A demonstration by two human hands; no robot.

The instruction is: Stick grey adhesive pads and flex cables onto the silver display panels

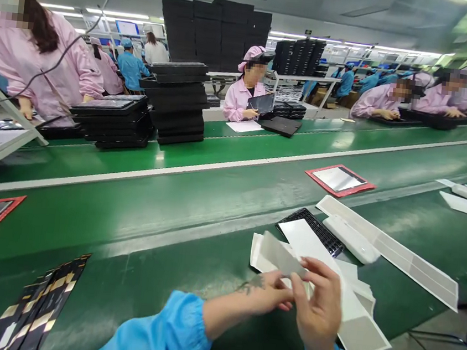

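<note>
Left hand [269,293], right hand [317,312], grips pinched on a grey film strip [282,256]; green conveyor belt [157,261] beneath

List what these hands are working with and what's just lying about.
Working with: left hand, right hand, grey film strip, white backing sheet.

Lying about: black perforated panel, white bar, long white sheet, red-edged tray, stacked black panels.

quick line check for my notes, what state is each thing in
left hand, pinching film
right hand, pinching film
grey film, held above belt
white sheet, lying over black panel
black panel, partly covered
red-edged tray, flat on belt
black stack, piled upright
</note>
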